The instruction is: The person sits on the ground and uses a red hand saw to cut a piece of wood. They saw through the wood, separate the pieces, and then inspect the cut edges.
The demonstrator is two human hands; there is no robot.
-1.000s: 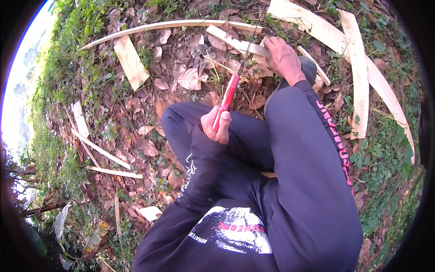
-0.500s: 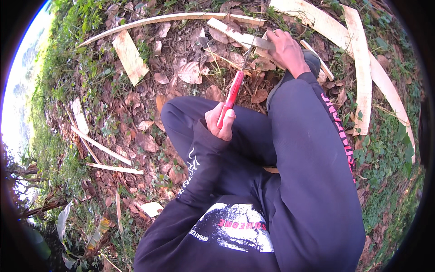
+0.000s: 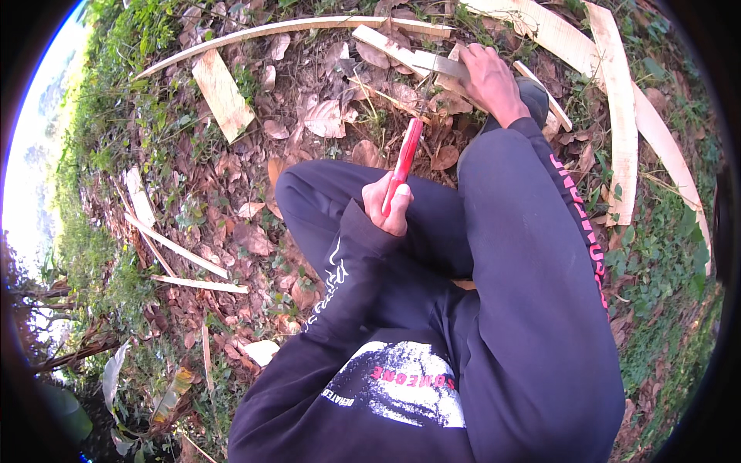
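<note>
The person crouched over leaf-strewn ground. Their left hand was wrapped tight around the red handle of a tool, its fingers closed on the grip just above the knee. The tool's blade end reached to a pale wooden slat lying farther off. The right hand pressed down on that slat, fingers curled over its right end. More split strips lay to the right.
</note>
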